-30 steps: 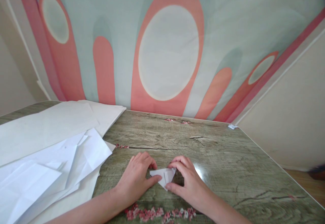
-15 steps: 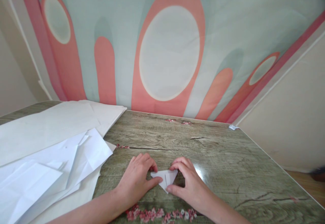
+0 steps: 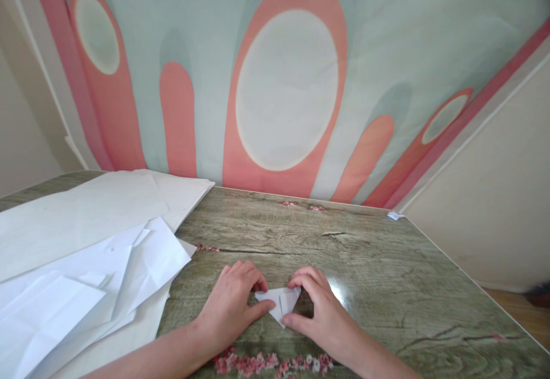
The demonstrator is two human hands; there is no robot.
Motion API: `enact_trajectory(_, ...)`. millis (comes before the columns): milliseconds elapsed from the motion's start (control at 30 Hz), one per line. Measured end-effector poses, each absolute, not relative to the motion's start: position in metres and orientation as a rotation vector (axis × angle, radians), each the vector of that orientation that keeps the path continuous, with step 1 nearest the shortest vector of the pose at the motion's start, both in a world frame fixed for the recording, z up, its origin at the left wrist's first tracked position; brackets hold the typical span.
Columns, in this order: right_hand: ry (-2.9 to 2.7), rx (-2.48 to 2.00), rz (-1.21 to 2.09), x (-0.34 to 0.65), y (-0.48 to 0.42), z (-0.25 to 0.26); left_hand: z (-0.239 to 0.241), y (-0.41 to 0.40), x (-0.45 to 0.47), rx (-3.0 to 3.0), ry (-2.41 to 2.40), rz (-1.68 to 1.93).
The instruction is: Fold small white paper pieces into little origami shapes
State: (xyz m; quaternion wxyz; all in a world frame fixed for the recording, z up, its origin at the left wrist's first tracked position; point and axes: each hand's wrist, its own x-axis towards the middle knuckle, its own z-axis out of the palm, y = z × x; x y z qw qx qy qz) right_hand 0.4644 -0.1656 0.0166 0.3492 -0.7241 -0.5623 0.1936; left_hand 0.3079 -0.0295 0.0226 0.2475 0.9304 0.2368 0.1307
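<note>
Between my two hands is a small piece of white paper (image 3: 281, 299), folded into a downward-pointing triangle with a crease or flap edge down its middle. My left hand (image 3: 234, 296) has its thumb on the left part of the paper, its fingers curled at the upper left corner. On the other side, the fingers of my right hand (image 3: 317, 299) hold the upper right corner, while its thumb presses near the bottom tip. Both hands are closed on the paper, low over the wood-patterned tabletop (image 3: 365, 270).
Loose creased white sheets (image 3: 116, 270) lie at the left on a stack of larger white paper (image 3: 86, 201). A small white scrap (image 3: 395, 215) sits at the far right corner. Behind the table stands a wall covering (image 3: 206, 18) with coral shapes.
</note>
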Motion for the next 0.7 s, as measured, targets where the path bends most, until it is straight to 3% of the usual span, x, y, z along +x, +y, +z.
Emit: enact_trajectory(700,-1.440,-1.889,0.496,0.4628,-0.1675,0.0119,0.0204,-0.0290,0.3073,2.501,0.633,0.375)
